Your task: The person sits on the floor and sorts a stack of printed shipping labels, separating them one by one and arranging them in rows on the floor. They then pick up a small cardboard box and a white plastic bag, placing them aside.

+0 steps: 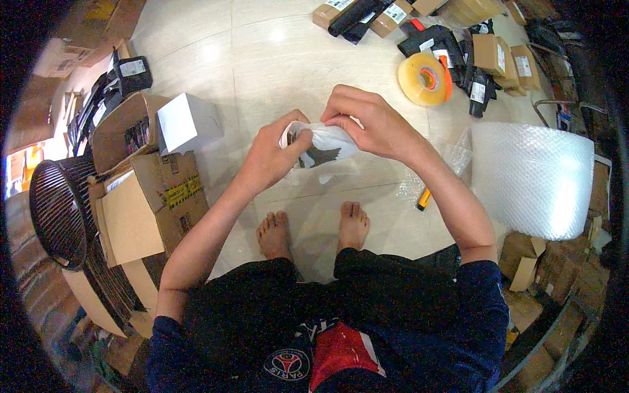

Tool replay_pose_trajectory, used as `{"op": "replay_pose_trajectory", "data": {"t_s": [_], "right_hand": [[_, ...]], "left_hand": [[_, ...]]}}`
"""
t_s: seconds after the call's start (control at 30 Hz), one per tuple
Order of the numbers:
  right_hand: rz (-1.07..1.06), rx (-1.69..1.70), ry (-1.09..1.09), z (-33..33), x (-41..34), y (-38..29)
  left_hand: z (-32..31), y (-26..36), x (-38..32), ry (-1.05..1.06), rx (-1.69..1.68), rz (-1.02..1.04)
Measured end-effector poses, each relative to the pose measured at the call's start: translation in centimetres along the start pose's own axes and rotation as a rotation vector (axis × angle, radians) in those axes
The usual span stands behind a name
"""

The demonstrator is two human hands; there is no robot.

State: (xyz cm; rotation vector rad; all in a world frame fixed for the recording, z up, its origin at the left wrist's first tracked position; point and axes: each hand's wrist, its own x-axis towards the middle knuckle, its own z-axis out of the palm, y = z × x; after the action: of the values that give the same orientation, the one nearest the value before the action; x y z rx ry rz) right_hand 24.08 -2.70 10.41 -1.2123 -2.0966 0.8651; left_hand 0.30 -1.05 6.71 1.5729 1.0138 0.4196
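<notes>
In front of me, above the tiled floor, is a small white bundle with a dark print; I cannot tell whether it is cloth or soft plastic. My left hand grips its left end, thumb lying over the near face. On the upper right edge, the bent fingers of my right hand pinch the white material. The right fingertips partly cover that edge. Below the bundle, my two bare feet rest apart on the floor.
To the right stand a bubble wrap roll, a yellow-handled tool and a clear packing tape roll. Black mailers and cardboard parcels lie beyond. Leftward are an opened carton, a white box and a black wire basket.
</notes>
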Motion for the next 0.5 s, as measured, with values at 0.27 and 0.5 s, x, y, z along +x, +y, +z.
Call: {"op": "replay_pose_trajectory", "data": {"t_s": [0.27,0.5], "right_hand": [[0.067,0.092,0.104,0.2,-0.5,-0.1],[0.018,0.016,0.203,0.3,-1.2,-0.1]], "left_hand": [[-0.1,0.2,-0.4,-0.037,-0.065,-0.012],[0.0,0.0,-0.3,-0.066,-0.06,-0.08]]}}
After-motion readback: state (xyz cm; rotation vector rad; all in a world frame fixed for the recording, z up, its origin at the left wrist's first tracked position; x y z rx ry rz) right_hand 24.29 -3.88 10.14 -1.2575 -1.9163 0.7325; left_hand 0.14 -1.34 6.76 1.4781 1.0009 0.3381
